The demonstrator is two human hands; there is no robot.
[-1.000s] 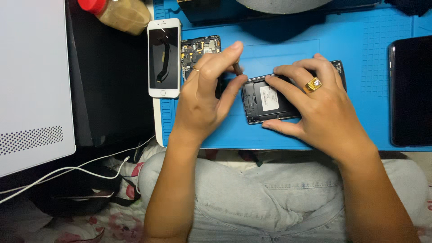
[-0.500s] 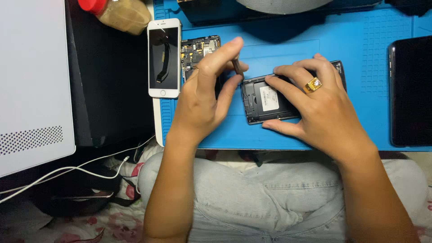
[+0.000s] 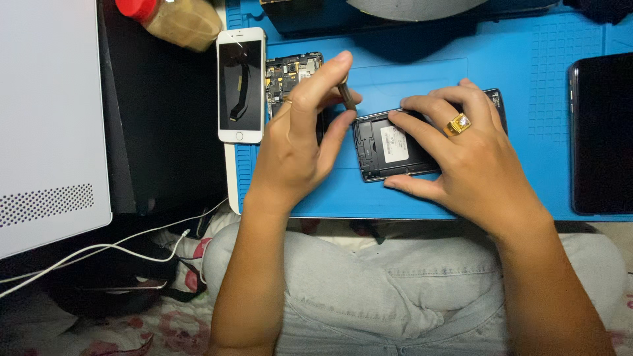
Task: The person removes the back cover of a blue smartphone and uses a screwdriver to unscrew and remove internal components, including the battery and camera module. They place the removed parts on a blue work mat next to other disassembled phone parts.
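Left hand (image 3: 297, 142) is pinching a thin dark tool (image 3: 345, 94), tip right at the top-left corner of an opened black phone (image 3: 389, 146) lying back-up on the blue mat (image 3: 514, 86). Right hand (image 3: 471, 161) lies on the phone with fingers spread, pressing it flat, gold ring (image 3: 458, 123) on one finger. A bare circuit board (image 3: 290, 72) sits just behind the left hand, next to a white phone (image 3: 241, 84). Dark tablet (image 3: 603, 132) off to the right.
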